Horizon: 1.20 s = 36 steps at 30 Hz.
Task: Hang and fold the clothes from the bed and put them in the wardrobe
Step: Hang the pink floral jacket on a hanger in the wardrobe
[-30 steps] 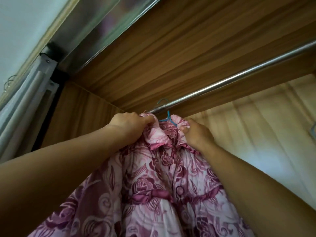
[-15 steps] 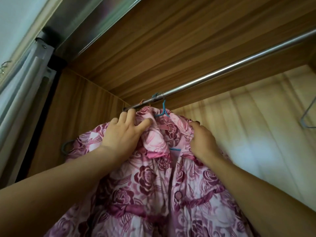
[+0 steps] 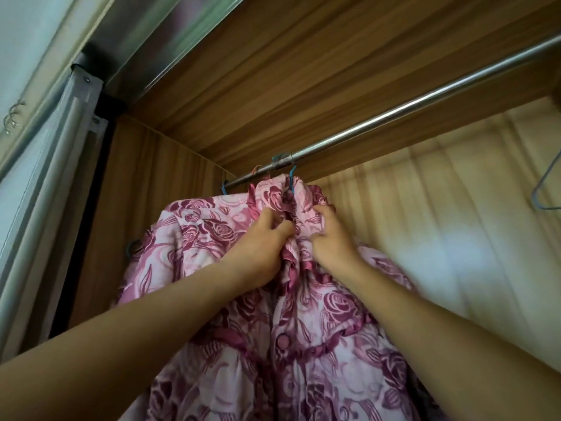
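Note:
A pink shirt with a dark rose print (image 3: 212,226) hangs on a blue hanger (image 3: 292,180) hooked over the steel wardrobe rail (image 3: 394,117), near the rail's left end. My left hand (image 3: 261,238) pinches the collar fabric just left of the button line. My right hand (image 3: 332,235) grips the collar fabric on the other side. Both hands sit just below the hanger hook. The hanger's body is hidden inside the shirt.
The wooden wardrobe top (image 3: 303,56) and side wall (image 3: 145,183) close in above and to the left. A grey sliding door frame (image 3: 60,165) stands further left. An empty wire hanger (image 3: 546,189) hangs at the far right. Another blue hook (image 3: 224,186) sits beside the shirt.
The shirt has dropped to hang from the rail, and both hands have slid down from the shoulders to the collar front, closer together.

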{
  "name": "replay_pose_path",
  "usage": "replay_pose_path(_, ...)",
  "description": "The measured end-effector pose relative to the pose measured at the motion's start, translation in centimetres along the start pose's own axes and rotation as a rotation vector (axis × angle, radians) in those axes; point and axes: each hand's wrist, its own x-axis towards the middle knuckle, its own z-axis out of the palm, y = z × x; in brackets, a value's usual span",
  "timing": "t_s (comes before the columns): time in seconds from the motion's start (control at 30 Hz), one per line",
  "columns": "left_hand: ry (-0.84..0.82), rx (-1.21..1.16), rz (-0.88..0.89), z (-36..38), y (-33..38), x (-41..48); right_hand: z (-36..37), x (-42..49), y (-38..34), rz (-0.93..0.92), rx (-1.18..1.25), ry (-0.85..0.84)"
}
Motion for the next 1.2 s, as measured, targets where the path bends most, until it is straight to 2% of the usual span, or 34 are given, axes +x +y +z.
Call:
replay_pose_path(0.07,0.012,-0.068,0.002,0.8,0.0,-1.3,-0.2,-1.9,1.3,-0.042,-0.111,-0.076)
replay_pose_path(0.17,-0.006,-0.087,-0.026,1.9,0.2,-3.8,-1.7,-5.1,3.4,-0.119,-0.416,-0.138)
replay_pose_path(0.27,-0.051,-0.002,-0.075,2.4,0.8,-6.8,-4.3,-8.7,4.7,-0.183,-0.695,-0.185)
replay_pose_path(0.37,-0.093,0.163,-0.137,2.4,3.0,-9.7,-7.0,-12.2,5.5,-0.182,-0.751,-0.214)
replay_pose_path(0.43,-0.095,0.21,-0.106,2.1,4.9,-11.6,-8.3,-14.5,5.5,-0.126,-0.741,-0.291)
replay_pose_path(0.53,-0.109,0.098,-0.01,1.8,7.5,-14.3,-10.0,-18.2,5.4,-0.059,-0.758,-0.431)
replay_pose_path(0.7,-0.294,-0.116,-0.042,3.0,11.3,-17.1,-12.7,-23.5,4.4,0.044,-0.79,-0.62)
replay_pose_path(0.83,-0.495,-0.139,-0.096,4.6,14.2,-18.5,-15.8,-26.3,2.7,0.16,-0.853,-0.694)
replay_pose_path(0.93,-0.539,-0.169,-0.127,5.5,16.0,-19.4,-18.5,-28.5,1.6,0.283,-0.846,-0.723)
replay_pose_path(1.03,-0.565,-0.285,-0.073,6.6,17.1,-19.7,-21.1,-31.4,0.2,0.409,-0.86,-0.715)
replay_pose_path(1.2,-0.603,-0.443,0.057,8.3,19.8,-22.6,-23.8,-37.6,-3.1,0.671,-1.048,-0.71)
